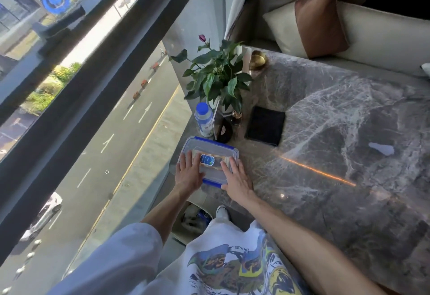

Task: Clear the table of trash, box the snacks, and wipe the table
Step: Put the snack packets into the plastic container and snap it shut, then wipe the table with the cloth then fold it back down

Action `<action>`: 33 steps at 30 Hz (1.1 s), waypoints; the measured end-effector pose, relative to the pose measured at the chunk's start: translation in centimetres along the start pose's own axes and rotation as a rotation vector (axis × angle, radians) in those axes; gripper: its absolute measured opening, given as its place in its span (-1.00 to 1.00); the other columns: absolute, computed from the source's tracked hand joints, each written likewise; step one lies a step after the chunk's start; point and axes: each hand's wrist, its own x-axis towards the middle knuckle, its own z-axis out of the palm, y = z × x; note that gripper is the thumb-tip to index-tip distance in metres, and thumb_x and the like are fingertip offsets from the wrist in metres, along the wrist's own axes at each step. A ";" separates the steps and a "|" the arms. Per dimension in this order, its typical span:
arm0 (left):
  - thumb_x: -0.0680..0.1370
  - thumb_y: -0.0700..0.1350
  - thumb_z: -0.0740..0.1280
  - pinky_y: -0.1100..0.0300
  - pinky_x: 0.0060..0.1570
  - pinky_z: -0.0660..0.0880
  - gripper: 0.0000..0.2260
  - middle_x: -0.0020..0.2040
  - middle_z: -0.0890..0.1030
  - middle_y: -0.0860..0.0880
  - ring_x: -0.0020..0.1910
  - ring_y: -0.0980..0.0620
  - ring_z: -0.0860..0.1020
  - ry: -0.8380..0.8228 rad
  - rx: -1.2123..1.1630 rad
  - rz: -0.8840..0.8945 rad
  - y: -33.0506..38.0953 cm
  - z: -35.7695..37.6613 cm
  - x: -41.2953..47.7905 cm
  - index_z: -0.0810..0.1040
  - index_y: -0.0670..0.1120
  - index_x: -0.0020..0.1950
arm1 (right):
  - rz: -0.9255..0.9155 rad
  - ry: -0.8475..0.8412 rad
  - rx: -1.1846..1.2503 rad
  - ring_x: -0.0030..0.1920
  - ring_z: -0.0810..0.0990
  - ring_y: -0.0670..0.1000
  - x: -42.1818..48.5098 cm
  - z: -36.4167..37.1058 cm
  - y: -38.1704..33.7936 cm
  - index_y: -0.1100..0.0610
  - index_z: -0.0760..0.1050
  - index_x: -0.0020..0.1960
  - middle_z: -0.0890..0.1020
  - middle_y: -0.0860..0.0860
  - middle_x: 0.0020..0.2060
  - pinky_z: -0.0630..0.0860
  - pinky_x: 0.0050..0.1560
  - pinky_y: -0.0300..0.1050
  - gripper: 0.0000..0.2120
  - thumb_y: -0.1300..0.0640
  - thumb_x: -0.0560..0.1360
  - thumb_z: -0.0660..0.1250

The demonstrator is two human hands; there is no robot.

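A clear plastic box with a blue-clipped lid (210,149) sits at the near left corner of the grey marble table (337,132). Packaged snacks show through the lid. My left hand (188,173) lies flat on the lid's left side, fingers spread. My right hand (236,178) lies flat on the lid's right side and near edge. Both palms press down on the lid; neither hand grips anything. A small white scrap (381,148) lies on the table at the right.
Behind the box stand a white bottle with a blue cap (204,119), a dark bottle (224,129), a potted plant (218,73) and a black pad (266,125). A gold dish (257,59) sits farther back. A window runs along the left; a sofa with a cushion (321,18) lies behind.
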 end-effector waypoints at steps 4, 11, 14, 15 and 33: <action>0.57 -0.07 0.27 -0.11 0.46 0.19 -0.40 0.53 0.19 -0.15 0.52 -0.18 0.14 0.095 -0.013 -0.083 3.2 -0.9 -1.0 0.09 -0.04 0.55 | -0.124 -0.014 0.074 0.56 0.03 0.14 -0.1 -2.7 2.1 -0.01 -0.04 0.60 -0.01 0.02 0.59 0.23 0.51 0.07 -0.23 -0.06 0.54 0.32; 0.57 -0.10 0.19 0.00 0.09 0.47 -0.74 0.18 0.63 -0.10 0.11 -0.14 0.58 0.398 -0.082 0.084 13.8 -1.8 -4.1 0.53 -0.08 0.21 | -0.100 0.293 0.151 0.53 0.23 0.07 -6.7 -7.5 16.4 0.02 0.17 0.56 0.29 0.02 0.52 0.23 0.50 0.04 -0.36 -0.16 0.56 0.24; 0.61 0.04 0.14 0.01 0.25 0.39 -0.65 0.31 0.55 -0.06 0.25 -0.15 0.51 0.299 -0.030 0.121 18.8 -0.1 -4.5 0.47 -0.04 0.33 | 0.023 0.314 0.097 0.52 0.26 0.09 -9.9 -9.0 24.9 0.07 0.22 0.55 0.34 0.05 0.50 0.21 0.50 0.03 -0.35 -0.17 0.55 0.27; 0.61 0.07 0.12 0.02 0.29 0.36 -0.62 0.34 0.53 -0.05 0.29 -0.13 0.49 0.266 -0.025 0.128 20.3 0.4 -4.3 0.44 -0.03 0.37 | 0.063 0.314 0.084 0.52 0.26 0.09 -10.6 -9.5 27.4 0.07 0.21 0.55 0.33 0.06 0.50 0.20 0.50 0.03 -0.34 -0.17 0.54 0.27; 0.60 -0.11 0.24 0.04 0.28 0.39 -0.64 0.30 0.52 -0.32 0.32 -0.26 0.47 -0.046 -0.633 -0.239 24.1 -4.1 11.3 0.45 -0.32 0.31 | 0.041 0.012 0.000 0.56 0.13 0.10 4.9 -14.5 21.9 0.04 0.06 0.58 0.23 0.03 0.54 0.09 0.53 0.10 -0.31 -0.10 0.55 0.24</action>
